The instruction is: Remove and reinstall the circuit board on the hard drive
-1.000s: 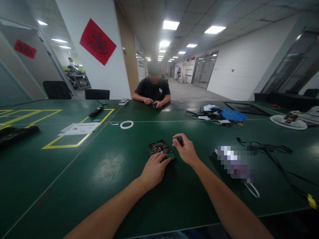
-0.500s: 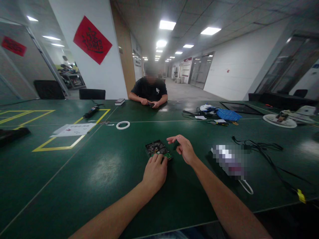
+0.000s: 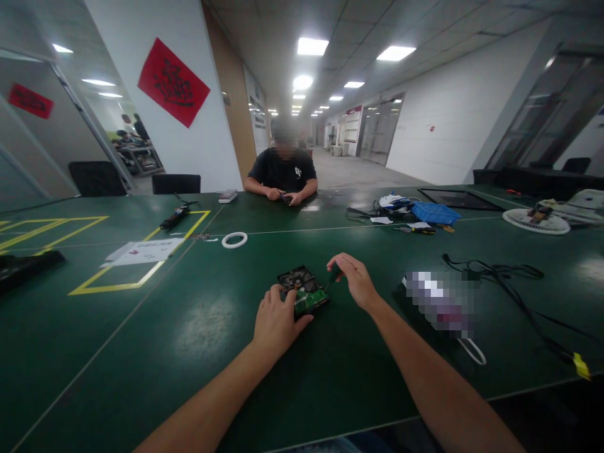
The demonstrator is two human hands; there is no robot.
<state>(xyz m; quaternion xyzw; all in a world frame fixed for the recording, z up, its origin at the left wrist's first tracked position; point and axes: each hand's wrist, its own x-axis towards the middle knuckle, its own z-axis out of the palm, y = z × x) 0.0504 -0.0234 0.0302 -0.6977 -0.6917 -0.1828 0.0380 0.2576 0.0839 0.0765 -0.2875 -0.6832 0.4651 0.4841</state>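
A hard drive (image 3: 309, 301) lies on the green table with its circuit board and black metal underside facing up. My left hand (image 3: 275, 319) grips it from the near left, fingertips over the left part and thumb along the front edge. My right hand (image 3: 355, 280) is closed around a small screwdriver (image 3: 335, 273) with a dark handle. The screwdriver points down at the right edge of the drive, beside the green board. Whether its tip sits in a screw is too small to tell.
A blurred-out object (image 3: 438, 305) with a white loop and black cables (image 3: 500, 274) lie to the right. Beyond are a white tape ring (image 3: 234, 240), a blue basket (image 3: 435, 213) and pliers (image 3: 415, 231). A person (image 3: 282, 173) sits across the table.
My left hand has shifted left on the drive, uncovering more green board. My right hand has brought the screwdriver, now more visible, to the drive's right edge. The view has tilted slightly.
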